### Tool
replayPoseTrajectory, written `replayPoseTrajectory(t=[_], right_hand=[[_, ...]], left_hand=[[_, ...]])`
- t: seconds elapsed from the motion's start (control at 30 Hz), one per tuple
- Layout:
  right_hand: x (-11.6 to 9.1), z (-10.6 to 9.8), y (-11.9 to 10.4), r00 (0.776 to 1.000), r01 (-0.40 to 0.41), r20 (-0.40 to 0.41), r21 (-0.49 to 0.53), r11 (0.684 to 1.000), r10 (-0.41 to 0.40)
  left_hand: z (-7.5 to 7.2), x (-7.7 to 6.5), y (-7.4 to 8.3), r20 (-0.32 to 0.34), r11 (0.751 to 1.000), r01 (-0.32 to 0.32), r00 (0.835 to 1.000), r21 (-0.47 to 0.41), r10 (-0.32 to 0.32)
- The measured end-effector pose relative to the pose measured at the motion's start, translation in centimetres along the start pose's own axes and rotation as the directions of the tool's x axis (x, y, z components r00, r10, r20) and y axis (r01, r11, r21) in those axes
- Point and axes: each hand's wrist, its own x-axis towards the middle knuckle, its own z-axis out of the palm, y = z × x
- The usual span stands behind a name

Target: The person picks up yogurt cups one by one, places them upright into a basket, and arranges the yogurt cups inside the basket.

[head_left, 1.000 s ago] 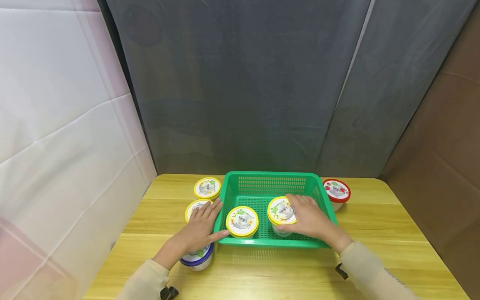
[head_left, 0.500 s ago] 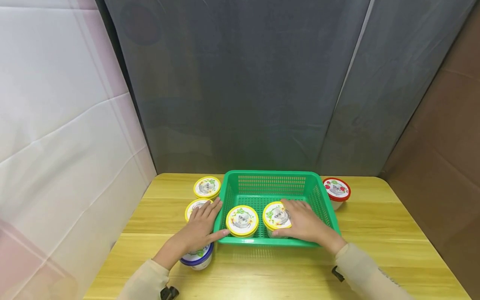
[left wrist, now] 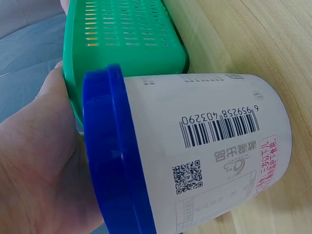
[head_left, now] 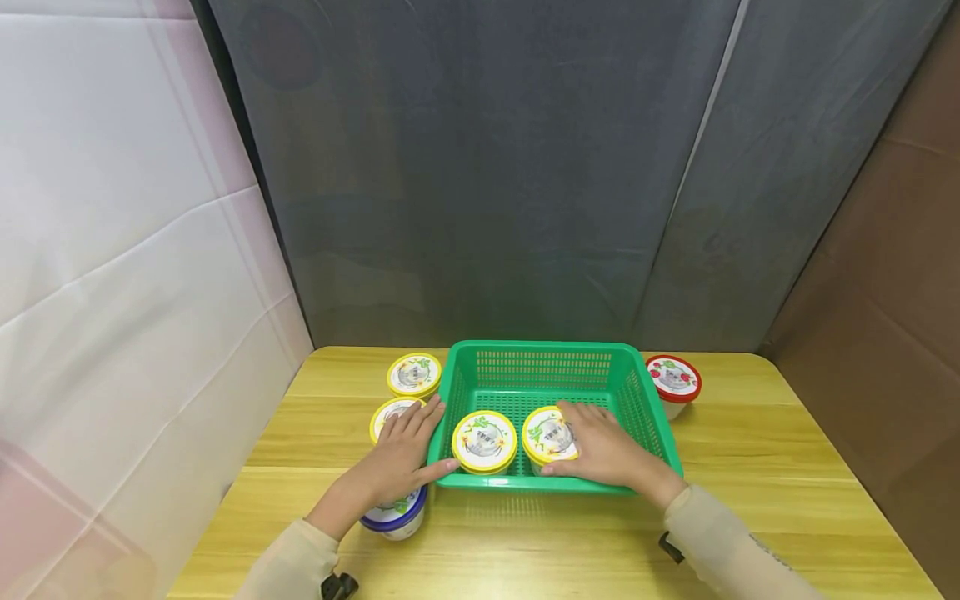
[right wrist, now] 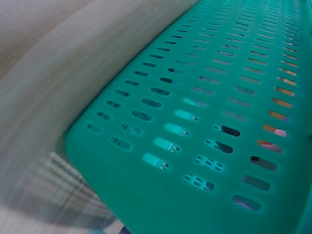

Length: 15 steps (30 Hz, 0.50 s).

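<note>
A green plastic basket [head_left: 540,483] stands on the wooden table, with two yellow-lidded tubs inside it near its front wall. My right hand [head_left: 606,450] reaches over the front rim and grips the right-hand yellow-lidded tub [head_left: 546,433], thumb in front and fingers behind its lid. The other yellow-lidded tub [head_left: 484,442] stands just to its left. My left hand [head_left: 401,458], fingers spread and straight, rests against the basket's left rim. Below that hand stands a blue-lidded tub [left wrist: 195,146], its barcoded side large in the left wrist view. Basket holes [right wrist: 180,115] fill much of the right wrist view.
Left of the basket stand two more yellow-lidded tubs, a far one [head_left: 414,375] and a nearer one [head_left: 392,412] partly under the left fingers. A red-lidded tub [head_left: 673,380] stands by the basket's back right corner. A grey curtain [head_left: 480,183] closes off the back.
My right hand has moved left and slightly toward me with its yellow-lidded tub, which is now closer to the other tub in the basket. The left hand has stayed in place.
</note>
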Motion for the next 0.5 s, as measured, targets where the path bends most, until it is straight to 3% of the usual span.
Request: replayPoseTrajectory(t=[0.5], right_hand=[[0.40,0.25,0.11,0.999,-0.007,0.038,0.011,1.000,0.007]], left_hand=[[-0.05,0.00,0.12,0.002,1.000,0.000,1.000,-0.007,0.000]])
